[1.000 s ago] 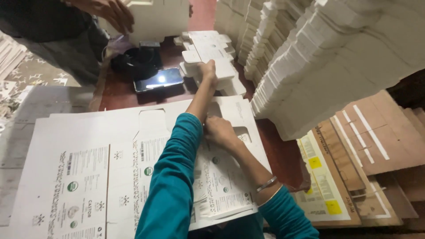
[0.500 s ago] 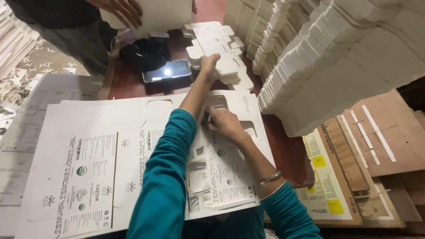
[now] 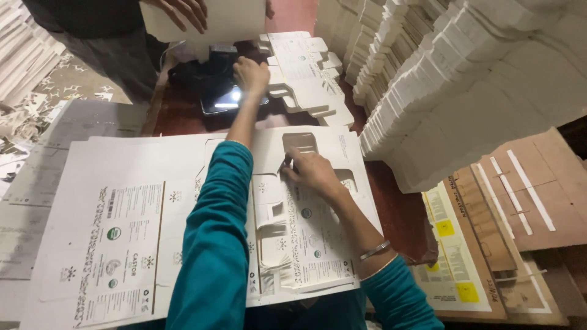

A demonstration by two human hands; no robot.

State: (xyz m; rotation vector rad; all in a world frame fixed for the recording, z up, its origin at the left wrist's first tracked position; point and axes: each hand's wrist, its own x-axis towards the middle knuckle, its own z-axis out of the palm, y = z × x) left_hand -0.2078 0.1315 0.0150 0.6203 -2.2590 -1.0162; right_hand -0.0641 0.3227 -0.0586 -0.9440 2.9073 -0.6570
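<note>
My left hand [image 3: 251, 74] is extended forward, well beyond my right. Its fingers are curled downward and closed; I cannot tell whether they grip anything. It is positioned at the near-left corner of the stack of punched-out carton blanks [image 3: 304, 73], which lies just to the right of the knuckles. A phone with a lit screen [image 3: 231, 101] lies directly beneath the wrist, on the dark red table [image 3: 183, 113].

My right hand [image 3: 312, 172] rests flat on the printed die-cut sheet [image 3: 122, 226], fingers partly spread and pressing on the card. The fingertips [image 3: 288, 166] touch the edge of a carton blank where it meets a rectangular cut-out hole [image 3: 301, 142] just ahead of them. Nothing is enclosed by this hand. A thin metal bangle [image 3: 374, 249] sits on the forearm behind it, ahead of the teal sleeve [image 3: 214, 244].

The sheet lies under both forearms and extends far to the left of my fingers. To the right of my right hand, tall stacks of white card blanks [image 3: 477, 79] lean together, with brown cardboard pieces [image 3: 520, 201] below them.

Beyond my left hand, another person's hand [image 3: 183, 11] holds a plain white card sheet [image 3: 226, 21].
</note>
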